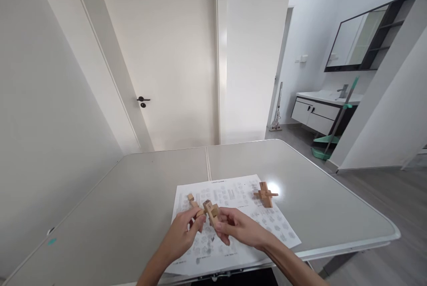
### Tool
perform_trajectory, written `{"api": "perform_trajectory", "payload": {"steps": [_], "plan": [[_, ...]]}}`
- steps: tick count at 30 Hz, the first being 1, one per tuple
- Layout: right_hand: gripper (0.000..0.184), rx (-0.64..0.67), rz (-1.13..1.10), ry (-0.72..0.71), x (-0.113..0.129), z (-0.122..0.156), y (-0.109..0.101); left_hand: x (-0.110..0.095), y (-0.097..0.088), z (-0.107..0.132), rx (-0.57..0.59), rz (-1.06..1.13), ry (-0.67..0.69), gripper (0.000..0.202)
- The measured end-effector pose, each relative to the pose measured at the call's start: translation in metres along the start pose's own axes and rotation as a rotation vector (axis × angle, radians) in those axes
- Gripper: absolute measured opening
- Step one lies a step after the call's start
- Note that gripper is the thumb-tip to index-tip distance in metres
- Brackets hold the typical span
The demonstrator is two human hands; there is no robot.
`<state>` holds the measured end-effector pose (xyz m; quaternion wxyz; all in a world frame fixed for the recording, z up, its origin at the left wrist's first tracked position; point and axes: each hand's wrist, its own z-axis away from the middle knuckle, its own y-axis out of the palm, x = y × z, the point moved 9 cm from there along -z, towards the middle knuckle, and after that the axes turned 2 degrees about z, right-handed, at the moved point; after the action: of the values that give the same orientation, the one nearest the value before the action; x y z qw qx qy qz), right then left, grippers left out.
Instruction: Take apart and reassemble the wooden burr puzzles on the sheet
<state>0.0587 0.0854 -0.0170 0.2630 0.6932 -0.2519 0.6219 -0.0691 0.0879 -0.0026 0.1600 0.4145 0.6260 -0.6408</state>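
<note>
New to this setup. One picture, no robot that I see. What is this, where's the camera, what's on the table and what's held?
No machine here: these are a person's bare hands, seen from a camera worn on their head, looking forward and down. On the glossy grey table lies a printed white paper sheet. At its right edge sits a cross-shaped brown wooden block assembly. The left hand pinches a small light-wood piece; the right hand holds a notched light-wood block cluster close beside it. Another wooden piece shows just beyond the left fingers; whether they touch it is unclear.
</note>
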Motion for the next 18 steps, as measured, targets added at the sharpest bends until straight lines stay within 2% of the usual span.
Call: {"api": "perform_trajectory", "payload": {"steps": [4,7,12,18], "plan": [[0.039,-0.045,0.151,-0.025,0.001,-0.011,0.013,0.014,-0.012,0.017,-0.048,-0.014,-0.002,0.042],[0.039,-0.048,0.152,-0.057,0.005,-0.018,0.023,0.021,-0.023,0.029,-0.127,-0.041,-0.008,0.044],[0.038,0.066,0.043,-0.079,0.012,-0.021,0.037,0.023,-0.031,0.039,-0.197,-0.045,0.011,0.047],[0.043,0.191,-0.049,-0.113,0.015,-0.018,0.044,0.025,-0.024,0.038,-0.16,0.02,0.029,0.049]]}}
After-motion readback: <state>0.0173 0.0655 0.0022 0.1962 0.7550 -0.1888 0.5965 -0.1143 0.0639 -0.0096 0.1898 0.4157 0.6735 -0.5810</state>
